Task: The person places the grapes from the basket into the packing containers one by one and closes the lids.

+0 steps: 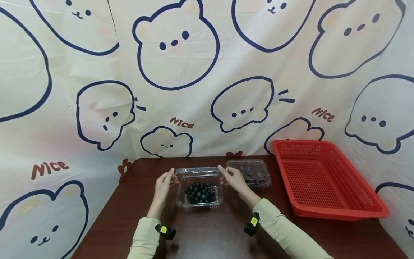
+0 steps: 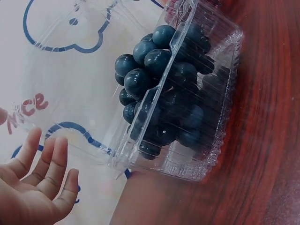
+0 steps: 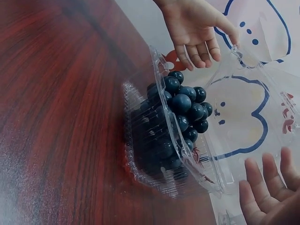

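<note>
A clear plastic clamshell box [image 1: 181,203] stands on the table with its lid [image 1: 197,171] raised at the back. Dark blue-black grapes [image 1: 198,193] fill its middle, some heaped above the rim, and a brown stem [image 3: 196,153] shows beside them. My left hand [image 1: 164,184] is at the lid's left corner, its thumb tip touching the edge while the other fingers spread loosely. At the right corner is my right hand [image 1: 233,178], fingers extended and apart near the lid; its thumb is hidden in the right wrist view.
Behind my right hand, a second clear box [image 1: 258,171] with dark reddish contents sits near the table's back edge. A large red plastic basket [image 1: 330,212] occupies the right side. The brown table [image 1: 207,237] meets a patterned cloth [image 1: 194,108] at the back.
</note>
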The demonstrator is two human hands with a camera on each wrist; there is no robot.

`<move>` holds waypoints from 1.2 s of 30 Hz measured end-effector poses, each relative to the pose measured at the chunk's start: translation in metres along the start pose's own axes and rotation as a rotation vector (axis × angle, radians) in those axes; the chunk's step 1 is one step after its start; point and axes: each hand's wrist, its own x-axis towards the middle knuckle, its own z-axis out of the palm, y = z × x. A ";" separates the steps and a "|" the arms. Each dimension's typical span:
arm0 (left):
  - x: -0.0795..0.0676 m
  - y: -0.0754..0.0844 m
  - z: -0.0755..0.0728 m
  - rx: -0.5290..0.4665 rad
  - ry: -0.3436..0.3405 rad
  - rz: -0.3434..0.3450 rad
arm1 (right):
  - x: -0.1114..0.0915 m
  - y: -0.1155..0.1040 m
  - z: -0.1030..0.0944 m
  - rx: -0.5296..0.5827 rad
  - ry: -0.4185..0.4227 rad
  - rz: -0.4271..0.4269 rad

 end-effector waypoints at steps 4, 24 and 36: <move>0.001 0.000 -0.001 0.001 0.000 0.025 | 0.000 -0.001 0.001 -0.018 -0.004 -0.005; -0.017 0.010 -0.010 0.006 -0.005 0.063 | -0.024 -0.026 0.002 0.094 -0.038 -0.009; -0.021 0.007 -0.012 -0.016 -0.005 0.048 | -0.027 -0.023 0.002 0.149 -0.066 -0.015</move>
